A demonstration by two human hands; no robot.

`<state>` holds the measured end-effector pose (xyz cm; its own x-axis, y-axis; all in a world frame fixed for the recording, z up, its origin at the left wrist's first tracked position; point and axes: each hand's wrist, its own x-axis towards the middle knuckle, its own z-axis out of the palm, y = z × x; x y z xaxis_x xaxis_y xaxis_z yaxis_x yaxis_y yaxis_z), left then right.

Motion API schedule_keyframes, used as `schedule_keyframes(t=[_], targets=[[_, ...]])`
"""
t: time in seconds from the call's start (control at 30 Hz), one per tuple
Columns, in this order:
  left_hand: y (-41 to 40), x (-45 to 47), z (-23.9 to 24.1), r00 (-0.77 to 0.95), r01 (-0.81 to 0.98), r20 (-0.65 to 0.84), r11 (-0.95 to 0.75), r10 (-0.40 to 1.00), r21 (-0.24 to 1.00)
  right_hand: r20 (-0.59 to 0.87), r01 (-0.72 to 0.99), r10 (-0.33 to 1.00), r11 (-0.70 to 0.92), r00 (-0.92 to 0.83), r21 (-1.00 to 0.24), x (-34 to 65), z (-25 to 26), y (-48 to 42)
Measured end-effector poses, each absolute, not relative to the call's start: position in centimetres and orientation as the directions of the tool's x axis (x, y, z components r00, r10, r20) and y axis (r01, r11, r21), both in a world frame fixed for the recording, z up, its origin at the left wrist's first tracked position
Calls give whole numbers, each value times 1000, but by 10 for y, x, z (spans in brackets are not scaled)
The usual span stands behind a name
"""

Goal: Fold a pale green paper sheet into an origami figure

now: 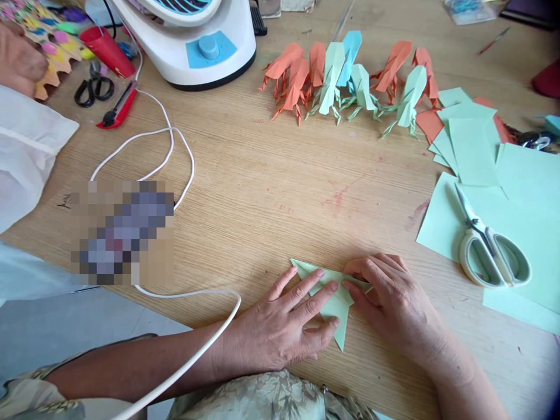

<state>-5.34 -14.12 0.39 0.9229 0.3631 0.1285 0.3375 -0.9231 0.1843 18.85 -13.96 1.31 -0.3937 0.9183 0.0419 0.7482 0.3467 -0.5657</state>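
A folded piece of light green paper (336,309) with pointed corners lies on the wooden table close to me. My left hand (289,321) rests flat over its left part, fingers spread and pressing it down. At the paper's right side, my right hand (389,297) pinches a corner between thumb and fingers. Part of the paper is hidden under both hands. To the right, scissors with cream handles (492,245) lie partly open on large light green sheets (531,204).
Folded orange, green and blue paper figures (328,76) stand at the back, near smaller cut green papers (472,140). A white fan base (196,52), a red cutter knife (118,108), black-handled scissors (94,87) and a white cable (188,151) lie left. Another person's hand (21,58) is upper left.
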Motion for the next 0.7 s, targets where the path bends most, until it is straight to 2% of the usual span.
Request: schedule_keyframes(t=[0.7], targets=[[-143,-53,6,915,365,111,-912,389,188,79,737,916,365,-393,-569,188,12,-140]])
